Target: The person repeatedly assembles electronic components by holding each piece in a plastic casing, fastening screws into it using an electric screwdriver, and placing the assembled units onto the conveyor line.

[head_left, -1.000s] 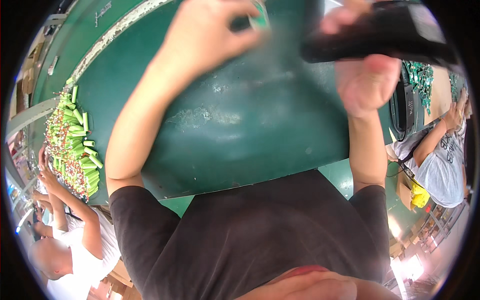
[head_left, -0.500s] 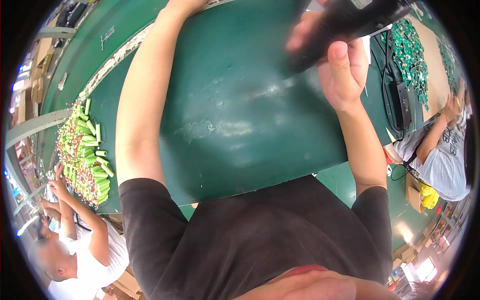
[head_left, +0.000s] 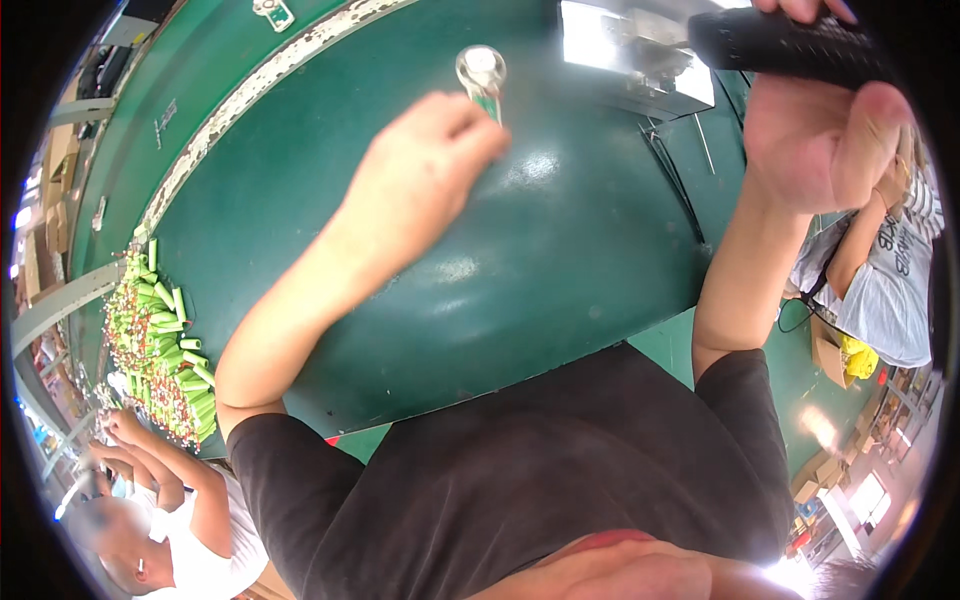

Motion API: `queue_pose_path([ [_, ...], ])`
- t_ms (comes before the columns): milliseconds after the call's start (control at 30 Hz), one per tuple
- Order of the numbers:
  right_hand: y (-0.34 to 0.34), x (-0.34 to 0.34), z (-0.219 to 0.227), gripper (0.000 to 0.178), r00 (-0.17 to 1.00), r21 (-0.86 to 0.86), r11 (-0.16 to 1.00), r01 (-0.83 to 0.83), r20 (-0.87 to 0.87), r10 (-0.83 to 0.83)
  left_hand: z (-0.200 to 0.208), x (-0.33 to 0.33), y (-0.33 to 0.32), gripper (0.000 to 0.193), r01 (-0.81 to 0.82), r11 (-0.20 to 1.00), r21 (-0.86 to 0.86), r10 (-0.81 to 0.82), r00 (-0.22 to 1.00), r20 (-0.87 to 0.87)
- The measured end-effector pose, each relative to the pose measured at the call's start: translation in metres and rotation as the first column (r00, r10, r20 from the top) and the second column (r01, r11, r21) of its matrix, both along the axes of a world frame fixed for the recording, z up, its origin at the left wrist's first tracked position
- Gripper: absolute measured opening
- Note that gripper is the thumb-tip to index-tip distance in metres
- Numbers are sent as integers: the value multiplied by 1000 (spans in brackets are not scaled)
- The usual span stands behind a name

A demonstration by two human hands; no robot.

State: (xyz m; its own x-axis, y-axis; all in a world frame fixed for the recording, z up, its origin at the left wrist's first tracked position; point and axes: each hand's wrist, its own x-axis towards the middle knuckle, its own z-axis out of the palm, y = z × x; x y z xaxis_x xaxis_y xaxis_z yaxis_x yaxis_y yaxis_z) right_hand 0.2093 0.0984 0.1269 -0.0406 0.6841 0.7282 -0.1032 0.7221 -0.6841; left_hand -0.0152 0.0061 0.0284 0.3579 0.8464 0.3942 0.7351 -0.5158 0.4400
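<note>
My left hand [head_left: 425, 175] is over the green tabletop with thumb and fingers pinched together. At its fingertips is a small green circuit board with a round, clear-rimmed end [head_left: 482, 68], and the hand covers its lower part. Raised at the upper right, my right hand [head_left: 815, 140] grips a black handheld tool [head_left: 790, 45]. The fingers come over the far side of that tool and my thumb stands away from it. The tool's kind cannot be told, since part of it lies beyond the picture's edge.
A shiny metal fixture [head_left: 650, 60] stands at the back, with dark cables [head_left: 672, 180] beside it. Green cylindrical cells with wires [head_left: 165, 350] are heaped at the left. Beyond a chipped white rail [head_left: 225, 120] lies another small device [head_left: 272, 14]. Co-workers sit at both sides.
My left arm has come back from the far edge, and the hand now pinches the circuit board. The right hand has moved right with the black tool, uncovering the metal fixture.
</note>
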Motion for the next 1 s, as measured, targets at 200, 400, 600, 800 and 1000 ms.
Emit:
queue_pose_path([
  [200,21,16,-21,68,959,-217,934,-284,-66,276,-22,19,-21,19,162,985,65,-170,977,129],
  [400,-28,-5,-23,73,875,-317,816,-484,-178,450,-9,9,-11,31,52,995,81,-64,986,151],
  [600,20,14,-96,65,647,-69,743,-666,-548,530,-19,4,-9,37,97,995,-6,-94,982,166],
  [800,12,-7,-80,69,654,-99,648,-755,-190,733,-24,8,-5,30,156,987,-37,-146,971,190],
  [1000,-23,-42,-67,91,696,-214,690,-691,-454,556,-26,5,-8,25,131,990,-51,-118,970,211],
])
